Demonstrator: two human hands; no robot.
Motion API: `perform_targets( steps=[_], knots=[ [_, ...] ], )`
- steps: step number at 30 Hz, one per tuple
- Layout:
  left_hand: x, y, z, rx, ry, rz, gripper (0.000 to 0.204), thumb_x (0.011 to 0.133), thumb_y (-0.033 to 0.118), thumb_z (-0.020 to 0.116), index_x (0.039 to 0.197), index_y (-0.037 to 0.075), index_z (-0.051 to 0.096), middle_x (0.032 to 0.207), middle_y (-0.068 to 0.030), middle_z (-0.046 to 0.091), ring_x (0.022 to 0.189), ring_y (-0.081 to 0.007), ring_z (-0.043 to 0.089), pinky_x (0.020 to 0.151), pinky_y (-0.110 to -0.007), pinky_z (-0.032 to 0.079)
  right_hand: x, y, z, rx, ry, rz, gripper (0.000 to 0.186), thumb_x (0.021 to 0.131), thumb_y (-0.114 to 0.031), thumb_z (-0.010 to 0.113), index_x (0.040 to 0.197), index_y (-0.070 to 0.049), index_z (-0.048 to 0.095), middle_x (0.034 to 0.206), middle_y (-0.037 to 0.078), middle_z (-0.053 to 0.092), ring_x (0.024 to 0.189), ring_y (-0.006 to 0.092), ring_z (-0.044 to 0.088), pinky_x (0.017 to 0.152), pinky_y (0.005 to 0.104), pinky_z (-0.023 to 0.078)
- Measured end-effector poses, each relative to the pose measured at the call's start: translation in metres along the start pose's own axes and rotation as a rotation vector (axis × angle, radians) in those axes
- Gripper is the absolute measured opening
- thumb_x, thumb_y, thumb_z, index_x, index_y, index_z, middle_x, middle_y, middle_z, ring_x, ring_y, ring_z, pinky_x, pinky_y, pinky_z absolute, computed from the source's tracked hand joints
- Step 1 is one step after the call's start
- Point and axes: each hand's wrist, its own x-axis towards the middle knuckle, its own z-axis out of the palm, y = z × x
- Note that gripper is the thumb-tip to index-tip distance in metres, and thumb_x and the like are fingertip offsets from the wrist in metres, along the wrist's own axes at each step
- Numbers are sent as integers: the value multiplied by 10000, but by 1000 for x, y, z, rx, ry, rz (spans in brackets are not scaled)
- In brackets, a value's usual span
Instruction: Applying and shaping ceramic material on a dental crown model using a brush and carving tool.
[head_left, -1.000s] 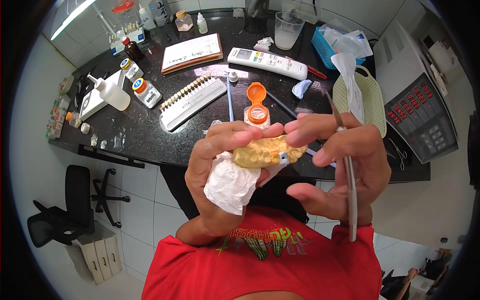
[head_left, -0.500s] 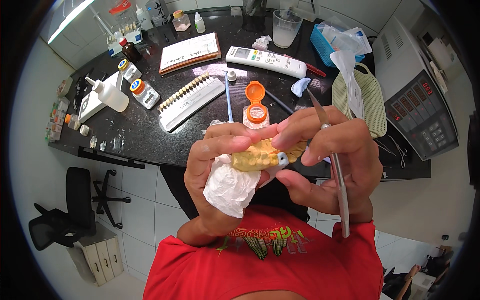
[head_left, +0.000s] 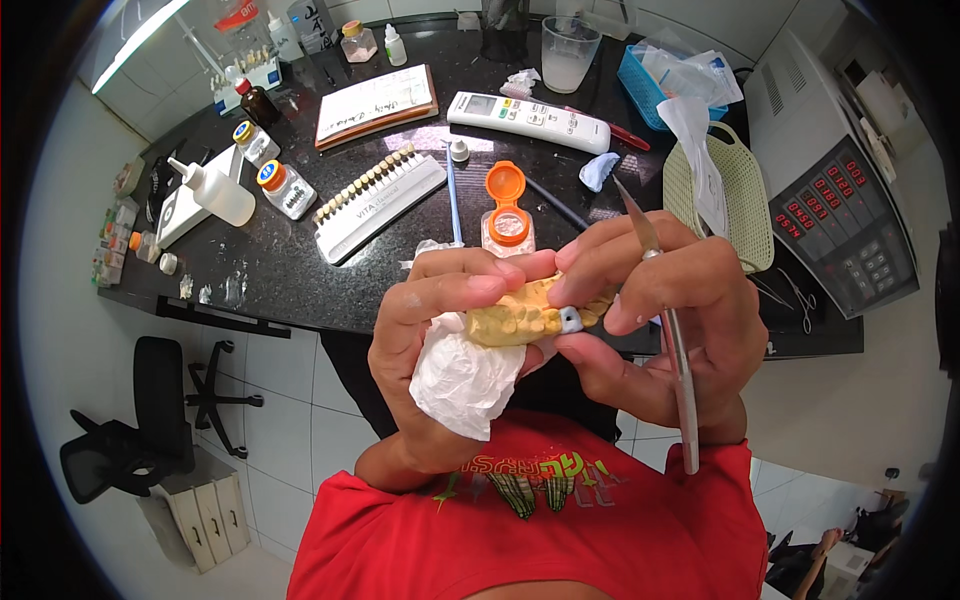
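My left hand (head_left: 425, 330) is closed around a yellow plaster dental model (head_left: 505, 318), with a crumpled white tissue (head_left: 462, 372) tucked in the same palm. A small bluish-grey crown with a dark hole (head_left: 570, 320) sits in the tooth row of the model. My right hand (head_left: 690, 310) has its thumb and fingertips at the model, close around the crown. Across its fingers lies a metal carving knife (head_left: 678, 370), blade pointing up and away, handle toward me. The far end of the model is partly hidden behind the right fingers.
Beyond my hands on the black counter (head_left: 400, 180) are an open orange-capped jar (head_left: 510, 228), a tooth shade guide (head_left: 380, 210), a remote control (head_left: 530, 120) and a notepad (head_left: 377, 106). A green basket (head_left: 745, 200) and a furnace with a lit panel (head_left: 845, 215) stand at right.
The right thumb has moved up against the crown's lower edge. The model has tilted and shifted slightly to the right. Both hands otherwise keep their grip.
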Motion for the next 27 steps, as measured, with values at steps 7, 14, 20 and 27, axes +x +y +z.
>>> perform_targets(
  steps=[7,14,20,27],
  knots=[
    [0,-1,-1,-8,-5,2,512,695,-141,731,1122,35,510,1111,-160,521,1072,-343,609,895,-391,538,0,-1,0,7,8,13,368,727,-56,789,925,-73,479,827,168,667,815,254,651,777,402,535],
    [1,-2,-1,-14,-17,9,506,698,-133,733,1126,31,517,1104,-159,521,1069,-344,611,883,-388,541,-1,-1,0,15,14,24,353,739,-48,778,919,-71,475,826,162,664,825,252,651,774,399,534],
    [1,-2,0,3,-9,18,522,691,-131,738,1141,25,524,1101,-164,524,1066,-338,612,871,-375,545,-1,-1,-1,41,14,57,352,741,-44,775,918,-71,472,831,164,662,821,244,647,776,389,529],
    [3,-1,1,24,-6,12,526,694,-131,737,1152,25,530,1100,-173,531,1060,-320,616,862,-362,548,-2,-1,-2,58,20,82,345,743,-44,773,913,-68,474,841,168,660,828,242,644,783,388,525]
  ],
)
